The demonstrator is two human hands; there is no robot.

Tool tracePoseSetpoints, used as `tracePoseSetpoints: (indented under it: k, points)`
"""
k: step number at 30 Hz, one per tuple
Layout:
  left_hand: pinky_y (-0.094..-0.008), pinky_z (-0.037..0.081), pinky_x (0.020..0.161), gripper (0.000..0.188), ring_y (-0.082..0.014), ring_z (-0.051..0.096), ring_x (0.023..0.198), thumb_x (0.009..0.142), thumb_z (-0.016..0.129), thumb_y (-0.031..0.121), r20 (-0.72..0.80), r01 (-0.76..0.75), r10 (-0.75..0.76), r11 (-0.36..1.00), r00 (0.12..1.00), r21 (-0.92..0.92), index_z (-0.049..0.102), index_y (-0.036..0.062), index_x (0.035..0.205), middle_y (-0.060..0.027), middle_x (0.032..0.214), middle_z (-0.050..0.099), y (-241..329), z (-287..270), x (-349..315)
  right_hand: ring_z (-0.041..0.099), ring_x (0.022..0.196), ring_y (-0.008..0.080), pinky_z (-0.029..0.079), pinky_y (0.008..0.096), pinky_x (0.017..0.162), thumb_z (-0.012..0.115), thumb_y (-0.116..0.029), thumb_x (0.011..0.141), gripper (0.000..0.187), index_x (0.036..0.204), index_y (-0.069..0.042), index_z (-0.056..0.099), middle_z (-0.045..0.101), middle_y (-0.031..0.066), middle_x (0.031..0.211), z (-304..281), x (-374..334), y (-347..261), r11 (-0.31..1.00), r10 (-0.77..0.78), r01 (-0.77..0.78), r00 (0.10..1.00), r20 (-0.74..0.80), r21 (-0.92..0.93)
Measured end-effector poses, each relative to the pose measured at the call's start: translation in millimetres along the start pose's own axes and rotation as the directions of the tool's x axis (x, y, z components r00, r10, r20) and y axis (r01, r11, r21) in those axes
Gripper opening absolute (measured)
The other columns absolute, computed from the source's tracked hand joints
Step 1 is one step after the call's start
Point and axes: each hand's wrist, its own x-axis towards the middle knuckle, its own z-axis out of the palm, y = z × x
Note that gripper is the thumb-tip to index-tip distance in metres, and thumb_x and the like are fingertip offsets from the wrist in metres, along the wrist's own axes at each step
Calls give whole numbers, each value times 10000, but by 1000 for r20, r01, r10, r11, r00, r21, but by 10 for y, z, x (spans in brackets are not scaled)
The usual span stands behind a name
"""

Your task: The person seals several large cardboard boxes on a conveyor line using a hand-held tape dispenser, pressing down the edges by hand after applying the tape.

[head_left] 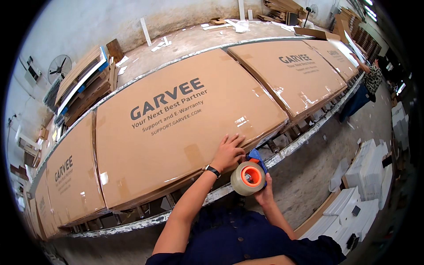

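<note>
A large flat brown cardboard box [172, 128] with dark print lies in front of me, strips of clear tape shining on its edges. My left hand [228, 153] rests on the box's top near its front edge, fingers stretched out and apart. Just to its right, my right hand [266, 193] grips a blue tape dispenser [256, 158]. The dispenser carries a thick roll of tape [240, 180] with an orange hub, and its head is close to the box's front edge beside my left fingers. Part of my right hand is hidden behind the roll.
More boxes lie in a row, one to the right [291, 70] and one to the left [73, 190], on a roller conveyor with a worn metal rail [291, 152]. White panels [349, 212] stand stacked at lower right. Another person [366, 84] works at the far right end.
</note>
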Motion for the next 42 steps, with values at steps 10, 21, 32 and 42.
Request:
tracePoseSetpoints:
  k: [10,21,32,42]
  points:
    - [-506,221,1099,159,-271,402,1283,807,642,268,-37,163,-190,915,981,-370,682,116,826,-70,1291,535,-254,133,-26,532,1169,262,405,415,1026,506,-555,874,683,1296,-18,468,522,142,1298,-220,-235,-497,924,377,-364,919,116,-118]
    - [-537,143,1109,352,-286,353,1327,770,615,552,112,60,-45,989,993,-134,711,215,801,-52,1353,499,-7,-128,43,592,1072,292,533,409,846,434,-633,847,697,1290,-99,498,570,111,1234,-87,-613,-174,907,282,-296,955,92,299]
    - [-579,135,1098,235,-258,322,1346,774,658,420,166,-31,40,998,985,-52,663,185,790,-30,1388,451,28,-158,5,522,1174,272,435,428,989,420,-598,868,687,1347,-105,436,491,99,1338,164,-125,-132,918,224,-265,960,167,294]
    - [-551,170,1097,143,-212,420,1258,825,623,253,107,15,-1,991,994,-135,629,114,793,34,1225,573,28,-103,24,504,1200,249,458,416,955,444,-628,842,686,1320,-136,473,524,80,1301,153,-188,-168,871,297,-355,931,211,340]
